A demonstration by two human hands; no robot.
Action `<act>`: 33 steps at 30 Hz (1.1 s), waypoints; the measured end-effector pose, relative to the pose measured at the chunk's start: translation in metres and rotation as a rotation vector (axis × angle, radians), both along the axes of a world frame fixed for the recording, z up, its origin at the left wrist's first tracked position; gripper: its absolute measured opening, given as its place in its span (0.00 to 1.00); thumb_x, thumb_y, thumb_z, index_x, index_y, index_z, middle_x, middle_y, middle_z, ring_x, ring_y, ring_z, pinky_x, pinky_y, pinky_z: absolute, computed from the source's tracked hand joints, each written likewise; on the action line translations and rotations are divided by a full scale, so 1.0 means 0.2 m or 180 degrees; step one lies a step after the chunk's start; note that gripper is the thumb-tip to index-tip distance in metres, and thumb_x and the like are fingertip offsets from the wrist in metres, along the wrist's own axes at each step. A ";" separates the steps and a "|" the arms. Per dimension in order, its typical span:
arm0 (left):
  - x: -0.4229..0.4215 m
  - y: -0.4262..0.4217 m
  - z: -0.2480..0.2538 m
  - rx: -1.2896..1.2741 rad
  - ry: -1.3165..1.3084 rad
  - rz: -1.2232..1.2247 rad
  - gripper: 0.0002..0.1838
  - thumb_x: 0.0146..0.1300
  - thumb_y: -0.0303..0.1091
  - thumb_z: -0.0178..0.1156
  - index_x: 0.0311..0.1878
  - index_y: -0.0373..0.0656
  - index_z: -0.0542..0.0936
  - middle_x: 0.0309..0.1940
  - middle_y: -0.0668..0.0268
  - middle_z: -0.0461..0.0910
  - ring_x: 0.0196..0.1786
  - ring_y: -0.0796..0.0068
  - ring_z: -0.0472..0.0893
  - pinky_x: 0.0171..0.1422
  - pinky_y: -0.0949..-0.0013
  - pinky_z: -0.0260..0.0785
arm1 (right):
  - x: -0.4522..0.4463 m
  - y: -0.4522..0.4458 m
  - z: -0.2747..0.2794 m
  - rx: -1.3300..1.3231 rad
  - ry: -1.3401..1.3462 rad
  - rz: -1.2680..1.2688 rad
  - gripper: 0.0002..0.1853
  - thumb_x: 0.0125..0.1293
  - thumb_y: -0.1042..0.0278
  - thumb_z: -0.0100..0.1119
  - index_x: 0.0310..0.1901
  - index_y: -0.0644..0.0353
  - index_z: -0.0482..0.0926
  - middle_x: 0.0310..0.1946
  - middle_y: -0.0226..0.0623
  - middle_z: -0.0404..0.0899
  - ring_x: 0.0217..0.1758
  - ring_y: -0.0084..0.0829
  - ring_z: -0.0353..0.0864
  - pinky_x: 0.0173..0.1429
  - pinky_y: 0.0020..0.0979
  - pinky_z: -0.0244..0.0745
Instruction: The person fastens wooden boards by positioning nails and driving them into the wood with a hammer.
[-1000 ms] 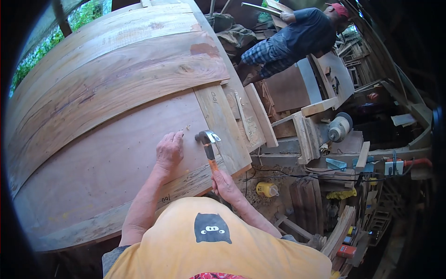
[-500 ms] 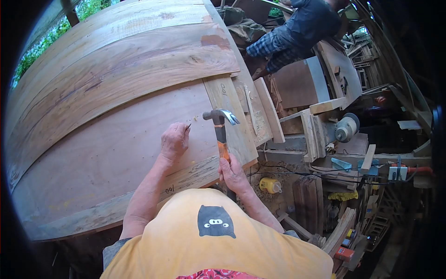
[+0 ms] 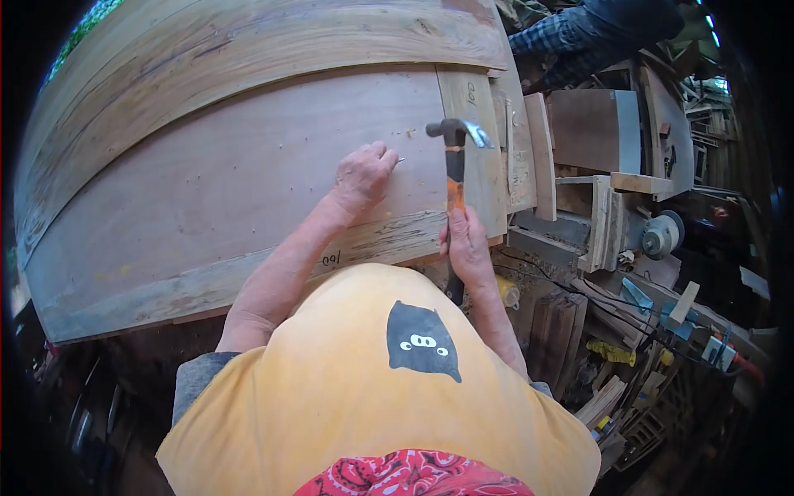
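My right hand (image 3: 469,245) is wrapped round the handle of a claw hammer (image 3: 455,165), whose head is raised with the claw to the right. To its left, my left hand (image 3: 364,178) is closed above a pale plywood panel (image 3: 240,165), pinching a small nail (image 3: 400,159) whose end sticks out to the right. Small nail heads dot the panel. A plank (image 3: 470,107) marked 100 borders the panel on the right, and another plank (image 3: 198,285) runs along its near edge.
Wide curved boards (image 3: 289,41) lie across the top left. A co-worker's legs (image 3: 571,37) show at the upper right. Below them are a grinder-like machine (image 3: 662,235), wood offcuts, cables and a yellow container (image 3: 508,292) beside my right forearm.
The view has swung, so the panel sits higher and further right. The hammer has been lifted from near the panel and held up. More of the nail shows in my left hand.
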State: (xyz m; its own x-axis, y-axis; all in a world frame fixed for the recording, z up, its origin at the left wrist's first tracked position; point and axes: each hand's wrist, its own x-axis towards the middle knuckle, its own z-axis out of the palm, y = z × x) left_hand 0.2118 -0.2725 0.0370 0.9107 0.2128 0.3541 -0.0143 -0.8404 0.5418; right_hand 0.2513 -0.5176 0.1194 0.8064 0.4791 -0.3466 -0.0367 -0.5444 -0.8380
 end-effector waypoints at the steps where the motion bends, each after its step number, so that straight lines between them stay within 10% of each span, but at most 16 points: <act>1: 0.00 0.00 0.00 0.0050 0.0002 0.0005 0.06 0.57 0.25 0.62 0.36 0.46 0.76 0.34 0.62 0.75 0.39 0.61 0.80 0.41 0.60 0.77 | 0.01 0.03 0.07 0.0043 0.0012 -0.0066 0.20 0.84 0.49 0.46 0.43 0.61 0.71 0.26 0.31 0.74 0.25 0.23 0.74 0.32 0.29 0.71; 7: -0.01 0.00 0.00 0.0073 0.0085 -0.0001 0.05 0.59 0.26 0.62 0.37 0.46 0.76 0.34 0.62 0.75 0.40 0.61 0.80 0.42 0.60 0.77 | 0.04 0.13 0.29 0.0591 -0.0610 -0.0015 0.18 0.85 0.53 0.44 0.44 0.61 0.69 0.25 0.30 0.73 0.26 0.23 0.74 0.32 0.28 0.71; 13: -0.01 0.00 0.00 0.0012 0.0067 0.0015 0.05 0.59 0.26 0.61 0.37 0.45 0.76 0.35 0.62 0.75 0.41 0.61 0.81 0.42 0.59 0.77 | 0.17 0.01 -0.14 -0.1258 -0.1589 0.0777 0.22 0.83 0.49 0.46 0.42 0.64 0.71 0.25 0.42 0.77 0.27 0.40 0.79 0.35 0.40 0.74; 16: -0.01 0.00 -0.02 -0.0136 -0.0029 0.0003 0.04 0.61 0.28 0.61 0.37 0.45 0.76 0.34 0.61 0.75 0.40 0.57 0.80 0.41 0.56 0.75 | 0.17 0.07 0.08 -0.0714 -0.0429 0.0400 0.25 0.82 0.45 0.47 0.41 0.64 0.72 0.25 0.47 0.79 0.30 0.48 0.82 0.36 0.45 0.74; 25: -0.12 -0.02 0.05 -0.0123 0.0206 -0.0390 0.05 0.57 0.26 0.61 0.37 0.42 0.76 0.34 0.60 0.75 0.41 0.57 0.80 0.44 0.56 0.75 | 0.14 0.13 -0.10 -0.1381 -0.1368 0.1146 0.24 0.83 0.47 0.44 0.38 0.63 0.73 0.24 0.49 0.79 0.31 0.51 0.84 0.36 0.48 0.74; 33: -0.23 -0.01 0.06 -0.0636 0.0169 -0.0355 0.05 0.65 0.28 0.63 0.38 0.41 0.75 0.33 0.57 0.76 0.40 0.52 0.80 0.43 0.55 0.74 | 0.09 0.23 0.26 -0.0111 -0.0601 0.0468 0.27 0.82 0.45 0.44 0.38 0.66 0.73 0.26 0.58 0.76 0.31 0.64 0.74 0.38 0.50 0.72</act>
State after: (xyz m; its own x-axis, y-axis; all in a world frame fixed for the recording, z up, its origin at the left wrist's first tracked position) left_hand 0.1668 -0.2744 0.0486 0.9487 0.1710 0.2659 -0.0679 -0.7111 0.6998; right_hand 0.2688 -0.4718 0.1710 0.7810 0.5865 -0.2146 0.2006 -0.5610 -0.8032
